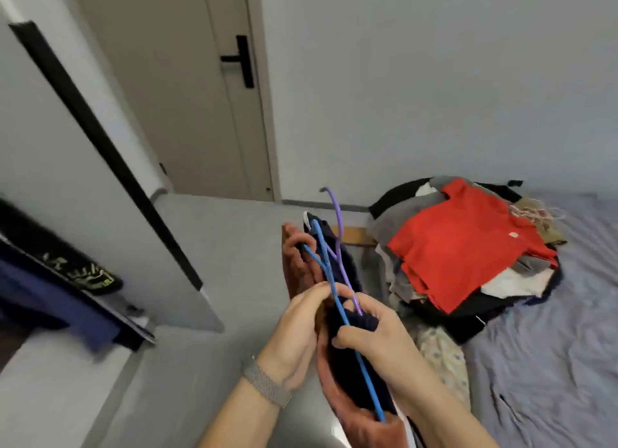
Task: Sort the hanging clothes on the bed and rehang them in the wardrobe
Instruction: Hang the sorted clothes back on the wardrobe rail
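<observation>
At lower centre my left hand (294, 334) and right hand (371, 330) both grip a bundle: two thin wire hangers, one blue (337, 300), one purple (337, 220), carrying a rust garment (297, 263) and a navy one (347, 357). Farther right, a rumpled pile (468, 247) topped by a red shirt lies on the wrinkled grey bed (551, 347).

Left hand (294, 330): I see it raised at centre, fingers curled, gripping the clothes.
Right hand (371, 334): mine too, close beside the left, fingers curled round the hangers.
Left wrist: banded.
</observation>
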A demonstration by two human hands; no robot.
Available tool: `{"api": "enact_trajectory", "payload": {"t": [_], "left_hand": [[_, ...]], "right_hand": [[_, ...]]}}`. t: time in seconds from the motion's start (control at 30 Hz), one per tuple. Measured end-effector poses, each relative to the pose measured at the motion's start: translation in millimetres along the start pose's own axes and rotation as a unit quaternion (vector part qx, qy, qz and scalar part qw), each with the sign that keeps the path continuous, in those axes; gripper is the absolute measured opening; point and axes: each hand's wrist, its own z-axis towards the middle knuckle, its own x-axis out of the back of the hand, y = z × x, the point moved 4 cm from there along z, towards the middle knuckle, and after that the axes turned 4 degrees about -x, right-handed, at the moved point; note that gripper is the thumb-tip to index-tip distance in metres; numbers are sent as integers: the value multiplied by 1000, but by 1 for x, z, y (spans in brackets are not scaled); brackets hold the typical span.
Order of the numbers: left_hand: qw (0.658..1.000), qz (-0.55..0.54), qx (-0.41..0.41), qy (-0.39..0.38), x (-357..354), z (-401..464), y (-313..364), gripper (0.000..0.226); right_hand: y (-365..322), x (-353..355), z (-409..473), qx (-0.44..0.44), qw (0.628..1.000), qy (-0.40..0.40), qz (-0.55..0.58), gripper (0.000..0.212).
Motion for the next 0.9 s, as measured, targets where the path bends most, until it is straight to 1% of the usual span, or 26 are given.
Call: {"api": "enact_trajectory", "payload": {"t": [0.03,0.1,0.13,0.23,0.27,0.3,0.33,0.37,0.43,0.47,0.53,0.6,0.67,0.77,0.83,0.9], "left_hand": [[1000,6,-23,8,12,0,9,25],[996,35,-74,36,33,1,24,22],[993,51,-92,57,43,2,32,21],[975,96,-141,144,74,7,49,30],[966,95,-162,176,83,5,56,28],[958,69,-183,208,92,3,64,22],[949,12,-202,241,104,-1,71,15],[934,-64,-219,274,118,-7,77,15],[890,-208,-267,306,153,-20,86,16],[868,-247,-292,316,171,-30,92,16],[840,-255,-308,366,210,-51,103,22],[822,-230,-309,418,246,-70,114,24],[810,-226,-316,440,283,-84,124,24],[782,-237,-344,462,343,-107,143,25],[777,-214,-355,474,385,-124,161,26],[783,-185,-344,484,422,-136,180,27]], "right_hand": [[-6,-11,11,4,1000,-23,-12,39],[-20,-31,31,23,996,-72,-42,30],[-27,-41,40,35,993,-97,-59,29],[-44,-71,70,50,982,-172,-69,34],[-50,-82,77,50,977,-195,-64,35],[-57,-94,84,52,973,-217,-59,40],[-64,-106,91,53,969,-235,-51,50],[-69,-118,98,52,966,-251,-46,58],[-75,-144,113,42,960,-274,-35,64],[-78,-160,119,32,955,-292,-38,64],[-79,-199,128,24,936,-343,-78,57],[-78,-243,134,29,916,-378,-131,44],[-79,-290,143,36,903,-393,-169,38],[-86,-357,162,32,901,-394,-177,36],[-96,-400,176,35,900,-398,-175,29],[-105,-441,185,48,890,-412,-189,18]]}}
